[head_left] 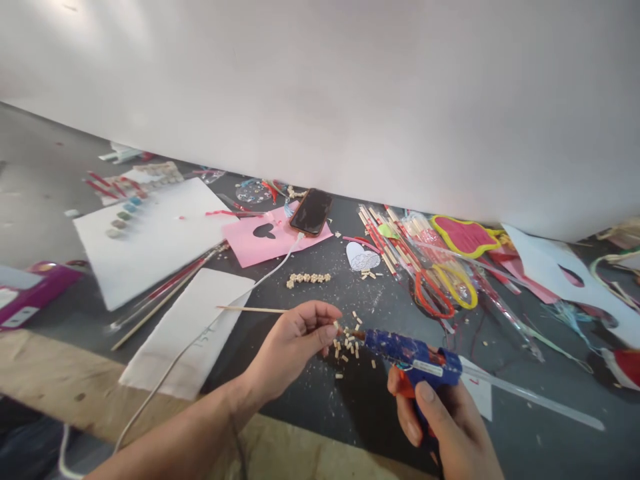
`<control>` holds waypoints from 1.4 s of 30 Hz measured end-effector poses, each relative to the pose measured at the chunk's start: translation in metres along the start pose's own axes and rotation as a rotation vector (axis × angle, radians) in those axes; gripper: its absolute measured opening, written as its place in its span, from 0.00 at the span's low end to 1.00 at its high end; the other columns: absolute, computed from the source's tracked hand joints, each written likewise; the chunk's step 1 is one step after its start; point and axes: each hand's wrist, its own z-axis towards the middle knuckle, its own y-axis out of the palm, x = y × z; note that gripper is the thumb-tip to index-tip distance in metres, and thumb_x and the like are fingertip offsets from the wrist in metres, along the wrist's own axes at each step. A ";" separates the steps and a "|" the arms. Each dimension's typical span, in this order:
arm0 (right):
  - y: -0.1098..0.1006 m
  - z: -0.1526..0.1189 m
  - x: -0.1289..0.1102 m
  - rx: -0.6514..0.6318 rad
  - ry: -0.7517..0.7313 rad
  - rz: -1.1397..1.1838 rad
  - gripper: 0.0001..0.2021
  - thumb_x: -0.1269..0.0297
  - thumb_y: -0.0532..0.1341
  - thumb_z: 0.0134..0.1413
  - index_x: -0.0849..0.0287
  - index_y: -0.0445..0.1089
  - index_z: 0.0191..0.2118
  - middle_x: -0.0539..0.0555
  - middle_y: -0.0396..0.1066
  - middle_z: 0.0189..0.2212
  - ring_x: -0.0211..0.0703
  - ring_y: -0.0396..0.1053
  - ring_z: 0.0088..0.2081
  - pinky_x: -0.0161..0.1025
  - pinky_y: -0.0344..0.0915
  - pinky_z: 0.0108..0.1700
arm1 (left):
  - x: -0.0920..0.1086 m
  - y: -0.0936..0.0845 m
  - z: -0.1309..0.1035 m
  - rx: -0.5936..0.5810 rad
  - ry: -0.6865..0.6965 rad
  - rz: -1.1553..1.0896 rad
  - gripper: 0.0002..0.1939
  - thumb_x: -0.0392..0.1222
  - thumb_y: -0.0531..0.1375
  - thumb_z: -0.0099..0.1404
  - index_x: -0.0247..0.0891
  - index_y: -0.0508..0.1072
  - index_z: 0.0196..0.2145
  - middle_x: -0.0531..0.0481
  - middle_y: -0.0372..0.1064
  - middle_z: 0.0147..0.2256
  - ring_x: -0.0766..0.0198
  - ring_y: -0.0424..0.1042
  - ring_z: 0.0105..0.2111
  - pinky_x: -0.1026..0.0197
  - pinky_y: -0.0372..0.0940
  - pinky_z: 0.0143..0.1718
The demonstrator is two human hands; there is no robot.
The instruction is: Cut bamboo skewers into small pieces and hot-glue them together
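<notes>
My right hand (443,420) is wrapped round the handle of a blue glue gun (410,353), a clear glue stick jutting from its rear. The gun's nozzle points left, close to the fingertips of my left hand (305,333). Those fingertips are pinched together on a small wooden piece that is hard to make out. A thin wooden stick (250,309) extends left from behind my left hand. Small cut wooden pieces (350,343) lie scattered on the dark table under the nozzle. Beyond them sit a row of joined pieces (309,279) and a white paper heart (361,256).
A phone (313,212) with a white cable rests on pink paper (250,243). Orange and yellow scissors (457,285) and packs of sticks (380,233) lie at the right. White sheets (160,227) and a purple object (43,293) are at the left.
</notes>
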 end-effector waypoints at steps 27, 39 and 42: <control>0.002 0.001 0.008 -0.037 0.048 -0.035 0.13 0.51 0.56 0.57 0.56 0.65 0.36 0.47 0.62 0.20 0.31 0.54 0.17 0.32 0.52 0.20 | -0.003 0.001 0.000 -0.042 -0.030 0.053 0.10 0.43 0.62 0.57 0.35 0.68 0.33 0.56 0.64 0.24 0.72 0.62 0.22 0.67 0.58 0.25; 0.002 0.000 0.010 -0.028 0.033 -0.062 0.12 0.52 0.55 0.58 0.56 0.64 0.35 0.45 0.58 0.15 0.32 0.55 0.17 0.32 0.53 0.21 | -0.003 0.000 0.000 -0.048 -0.036 0.049 0.08 0.41 0.61 0.58 0.34 0.68 0.33 0.57 0.63 0.24 0.73 0.61 0.22 0.68 0.57 0.25; 0.004 0.000 0.009 -0.019 0.012 -0.071 0.12 0.52 0.55 0.58 0.56 0.64 0.35 0.46 0.62 0.18 0.32 0.56 0.17 0.32 0.54 0.20 | -0.003 -0.001 0.000 -0.047 -0.033 0.052 0.08 0.41 0.61 0.58 0.34 0.68 0.33 0.56 0.63 0.24 0.73 0.61 0.22 0.68 0.57 0.25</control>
